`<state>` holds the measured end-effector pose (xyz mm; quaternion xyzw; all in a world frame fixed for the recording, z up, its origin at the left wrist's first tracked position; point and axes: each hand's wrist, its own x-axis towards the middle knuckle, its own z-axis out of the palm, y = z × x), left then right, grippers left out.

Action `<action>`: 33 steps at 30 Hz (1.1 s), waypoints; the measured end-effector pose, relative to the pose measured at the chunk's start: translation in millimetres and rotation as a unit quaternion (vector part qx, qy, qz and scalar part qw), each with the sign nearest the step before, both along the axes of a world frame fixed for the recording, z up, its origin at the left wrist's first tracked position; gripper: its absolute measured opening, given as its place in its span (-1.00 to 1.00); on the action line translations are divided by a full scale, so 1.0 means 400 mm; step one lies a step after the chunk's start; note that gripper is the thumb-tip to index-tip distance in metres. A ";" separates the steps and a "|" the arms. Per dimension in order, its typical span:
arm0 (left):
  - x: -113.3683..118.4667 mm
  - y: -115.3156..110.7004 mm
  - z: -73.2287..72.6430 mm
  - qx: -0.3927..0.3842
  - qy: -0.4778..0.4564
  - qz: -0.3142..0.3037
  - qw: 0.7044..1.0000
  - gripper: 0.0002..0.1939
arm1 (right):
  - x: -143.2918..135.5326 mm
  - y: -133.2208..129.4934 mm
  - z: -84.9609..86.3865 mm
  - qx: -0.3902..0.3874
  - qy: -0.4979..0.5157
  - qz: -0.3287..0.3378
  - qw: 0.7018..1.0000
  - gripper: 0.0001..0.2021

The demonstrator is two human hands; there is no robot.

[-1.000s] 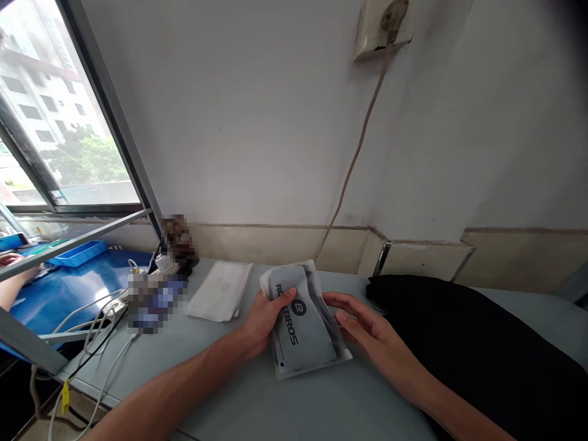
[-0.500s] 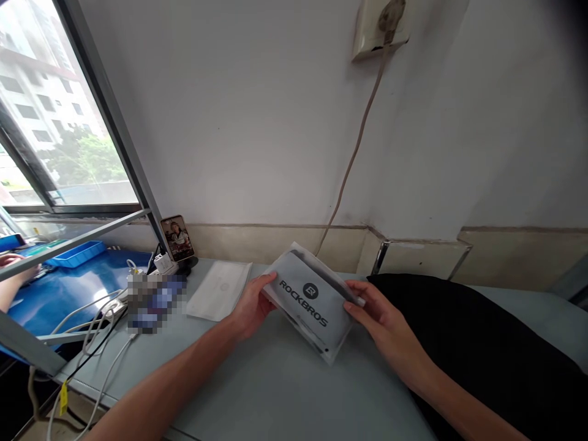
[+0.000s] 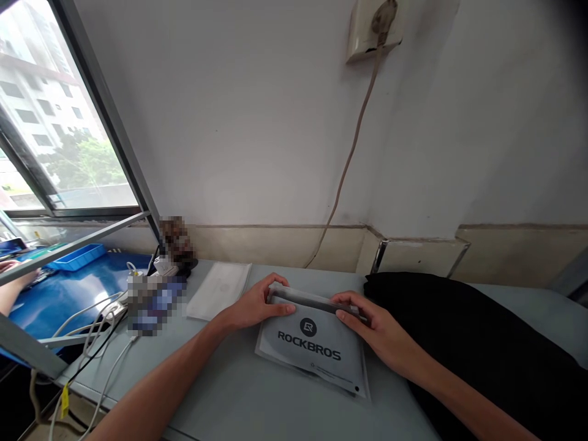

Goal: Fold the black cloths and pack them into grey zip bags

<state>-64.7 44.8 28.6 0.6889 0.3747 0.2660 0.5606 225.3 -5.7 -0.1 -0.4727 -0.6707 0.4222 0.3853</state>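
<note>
A frosted plastic pouch [image 3: 312,349] printed ROCKBROS, with something dark inside, is tilted over the grey tabletop [image 3: 275,410]. My left hand [image 3: 264,303] pinches its upper left corner, thumb on the front. At the upper right part of the same pouch, my right hand [image 3: 367,321] grips the edge between thumb and fingers. A dark strip shows along the top edge between both hands. Another flat whitish pouch [image 3: 219,289] lies on the table beyond my left forearm.
Black cloth [image 3: 459,337] covers the table's right side. Cables and a power strip [image 3: 119,303] lie at left, beside blurred items. Behind the metal frame, another person's hand [image 3: 11,269] is near a blue tray [image 3: 80,256]. A cord hangs from the wall socket [image 3: 367,37].
The ROCKBROS pouch has turned so its top edge lies more level, and it sits lower. My left hand has moved to its upper left corner; both hands still hold it.
</note>
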 end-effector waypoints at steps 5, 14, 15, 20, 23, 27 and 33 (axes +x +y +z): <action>-0.010 0.009 -0.011 0.056 0.074 -0.021 0.995 -0.38 | 0.019 0.008 0.003 -0.004 -0.049 0.041 0.998 -0.66; -0.009 -0.001 -0.007 0.116 0.121 -0.074 0.983 -0.38 | 0.016 0.009 0.012 0.008 -0.075 0.071 0.995 -0.65; -0.007 -0.003 -0.005 0.127 0.123 -0.077 0.981 -0.39 | 0.014 0.008 0.014 0.012 -0.083 0.072 0.994 -0.64; -0.006 -0.011 -0.002 0.137 0.162 -0.091 0.973 -0.31 | 0.006 -0.003 0.009 0.026 -0.153 0.074 0.985 -0.60; -0.004 -0.012 -0.010 0.139 0.166 -0.093 0.972 -0.28 | 0.002 -0.007 0.003 0.018 -0.142 0.075 0.987 -0.58; 0.002 -0.011 -0.016 0.126 0.152 -0.071 0.978 -0.39 | 0.007 -0.002 0.003 -0.007 -0.101 0.053 0.993 -0.60; 0.000 -0.019 -0.005 0.096 0.164 -0.079 0.979 -0.39 | 0.005 0.001 0.016 -0.011 -0.046 0.060 0.997 -0.56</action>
